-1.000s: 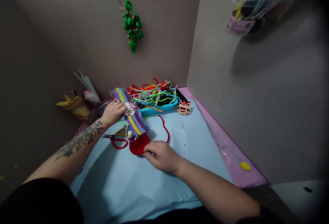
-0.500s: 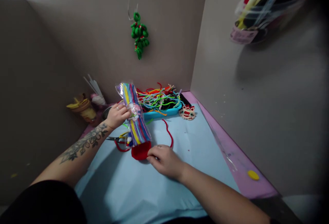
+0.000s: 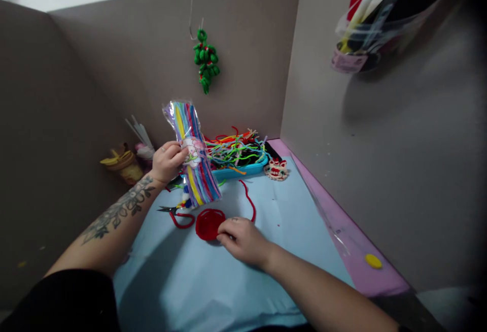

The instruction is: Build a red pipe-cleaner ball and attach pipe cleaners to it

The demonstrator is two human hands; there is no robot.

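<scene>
My left hand (image 3: 168, 160) grips a clear packet of multicoloured pipe cleaners (image 3: 193, 153) around its labelled middle and holds it tilted up above the light blue sheet (image 3: 213, 281). My right hand (image 3: 243, 239) rests on the sheet with its fingers curled, pinching the right edge of a flat red coiled disc (image 3: 209, 223). A loose red pipe cleaner (image 3: 248, 199) curves just behind that hand. Small scissors with red handles (image 3: 175, 213) lie left of the disc.
A blue tray (image 3: 239, 168) heaped with loose pipe cleaners stands at the back, with a small red and white figure (image 3: 276, 168) beside it. A green ornament (image 3: 206, 59) hangs on the back wall. Grey partitions close three sides. A yellow disc (image 3: 373, 260) lies on the pink strip.
My left hand has lifted the packet up off the red disc and tilted it more upright. My right hand has stayed at the disc's edge.
</scene>
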